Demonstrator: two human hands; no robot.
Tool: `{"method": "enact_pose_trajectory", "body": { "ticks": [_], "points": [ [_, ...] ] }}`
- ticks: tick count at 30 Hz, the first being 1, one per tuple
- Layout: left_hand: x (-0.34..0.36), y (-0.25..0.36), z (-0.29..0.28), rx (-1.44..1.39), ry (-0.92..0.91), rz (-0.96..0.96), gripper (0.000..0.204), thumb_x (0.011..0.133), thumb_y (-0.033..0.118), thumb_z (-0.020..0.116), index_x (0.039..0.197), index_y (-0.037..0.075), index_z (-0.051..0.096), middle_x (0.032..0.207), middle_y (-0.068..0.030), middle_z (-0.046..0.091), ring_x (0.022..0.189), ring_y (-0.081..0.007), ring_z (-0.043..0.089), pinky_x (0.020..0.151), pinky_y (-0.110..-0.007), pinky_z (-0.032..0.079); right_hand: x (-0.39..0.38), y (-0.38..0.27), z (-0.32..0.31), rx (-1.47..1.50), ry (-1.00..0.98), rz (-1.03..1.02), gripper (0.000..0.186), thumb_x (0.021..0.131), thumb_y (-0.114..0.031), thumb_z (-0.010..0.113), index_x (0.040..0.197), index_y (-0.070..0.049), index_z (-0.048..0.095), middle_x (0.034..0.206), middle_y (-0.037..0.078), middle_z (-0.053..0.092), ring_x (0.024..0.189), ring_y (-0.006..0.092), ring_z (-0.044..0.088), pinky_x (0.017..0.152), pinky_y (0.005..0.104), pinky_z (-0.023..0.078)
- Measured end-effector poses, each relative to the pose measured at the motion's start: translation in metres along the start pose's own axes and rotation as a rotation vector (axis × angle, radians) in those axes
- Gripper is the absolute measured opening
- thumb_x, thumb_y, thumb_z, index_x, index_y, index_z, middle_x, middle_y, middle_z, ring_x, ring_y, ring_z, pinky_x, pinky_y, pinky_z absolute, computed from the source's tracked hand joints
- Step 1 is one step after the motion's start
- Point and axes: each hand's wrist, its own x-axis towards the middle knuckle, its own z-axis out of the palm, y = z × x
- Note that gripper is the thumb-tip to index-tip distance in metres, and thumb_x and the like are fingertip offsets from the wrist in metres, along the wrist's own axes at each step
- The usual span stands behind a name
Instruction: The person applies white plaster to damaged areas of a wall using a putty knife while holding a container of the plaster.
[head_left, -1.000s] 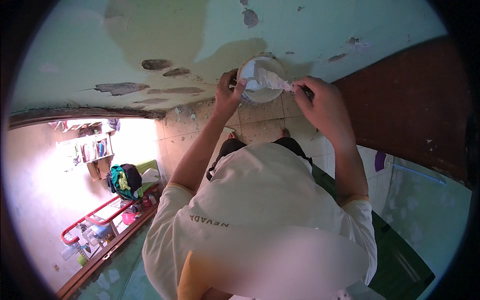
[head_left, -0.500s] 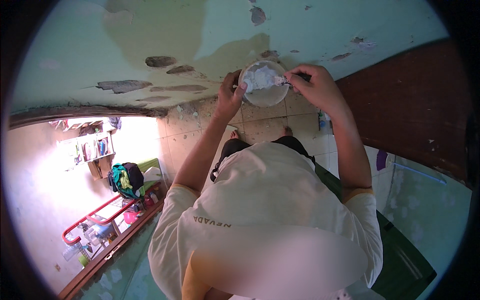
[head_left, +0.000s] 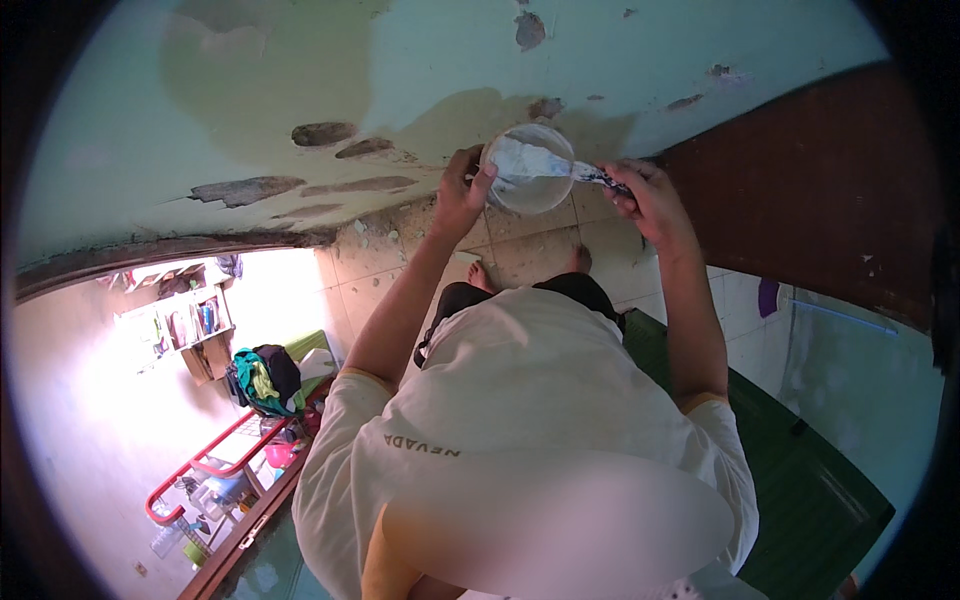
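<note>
My left hand point(head_left: 463, 196) grips the left rim of a round, translucent plastic tub point(head_left: 540, 207), thumb on the near side. Inside the tub, white putty point(head_left: 512, 172) lies mostly toward the left. A putty knife point(head_left: 598, 177) with a dark, white-smeared handle is in my right hand point(head_left: 648, 202), fingers closed round the handle's end. Its blade reaches over the right rim into the tub and looks coated in white. Beyond the tub rises a pale green wall point(head_left: 440, 70) with several bare, chipped patches, one of them close to the tub's far edge.
A dark brown wooden panel point(head_left: 790, 190) stands to the right. Below it are a green slatted surface point(head_left: 800, 470) and a purple-headed broom point(head_left: 768, 297). Plaster crumbs lie on the tiled floor point(head_left: 375, 262). At left, a doorway shows a red-railed rack point(head_left: 220, 465) and piled clothes point(head_left: 265, 378).
My right hand has drawn back to the right along with the putty knife, so more of its handle shows. The left hand and tub stay nearly where they were.
</note>
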Motion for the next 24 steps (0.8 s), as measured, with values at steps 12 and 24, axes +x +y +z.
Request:
{"method": "enact_pose_trajectory", "body": {
  "ticks": [12, 24],
  "points": [
    [0.022, -0.048, 0.026, -0.239, 0.04, -0.43, 0.06, 0.097, 0.05, 0.047, 0.124, -0.003, 0.055, 0.108, -0.0073, 0.061, 0.095, -0.0198, 0.056, 0.085, -0.034, 0.045, -0.015, 0.068, -0.041, 0.572, -0.002, -0.109, 0.02, 0.094, -0.024, 0.063, 0.1, -0.006, 0.06, 0.078, 0.003, 0.06, 0.052, 0.0039, 0.042, 0.049, 0.0191, 0.035],
    [0.031, -0.031, 0.082, -0.352, -0.079, -0.543, 0.072, 0.098, 0.054, 0.041, 0.143, -0.002, 0.035, 0.143, -0.0159, 0.043, 0.134, -0.027, 0.04, 0.111, -0.04, 0.031, 0.036, 0.06, -0.15, 0.761, 0.376, -0.48, 0.02, 0.1, -0.022, 0.056, 0.11, -0.006, 0.056, 0.082, 0.0, 0.056, 0.064, 0.0082, 0.048, 0.054, 0.024, 0.038]
  ]
}}
